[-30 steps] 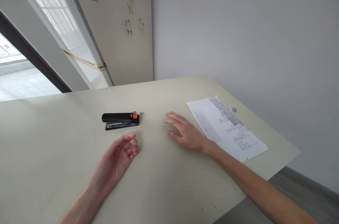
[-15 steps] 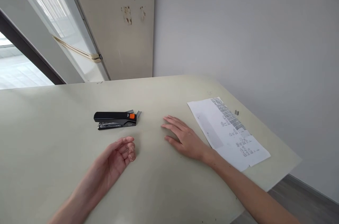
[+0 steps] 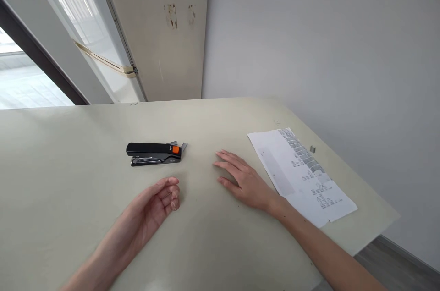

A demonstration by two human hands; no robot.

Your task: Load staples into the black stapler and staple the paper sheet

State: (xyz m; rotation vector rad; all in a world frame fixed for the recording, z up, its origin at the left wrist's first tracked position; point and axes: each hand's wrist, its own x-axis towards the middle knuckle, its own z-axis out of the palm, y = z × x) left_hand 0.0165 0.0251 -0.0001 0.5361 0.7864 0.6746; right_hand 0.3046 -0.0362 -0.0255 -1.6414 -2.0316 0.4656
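My left hand (image 3: 156,204) rests on its side on the table, palm turned inward, with loosely curled fingers and nothing in them. Just beyond it lies a black stapler (image 3: 153,153) with an orange button, its jaw pointing left. A short strip of staples (image 3: 184,146) touches or nearly touches the stapler's right end, and another grey strip shows partly behind it. My right hand (image 3: 245,183) lies palm down with its fingers spread on the bare tabletop. Right of that hand is a printed sheet of paper (image 3: 292,172), partly covered by my right forearm.
The pale table (image 3: 85,181) reaches to a grey wall (image 3: 309,43) on the right. A small piece of staple strip (image 3: 312,149) sits beyond the paper near the table's right edge. Behind the table stands a fridge (image 3: 165,52) with a cream handle (image 3: 106,63).
The view has shifted slightly, so everything on the table appears a little further right. Both hands keep their pose, and the stapler and paper stay where they were.
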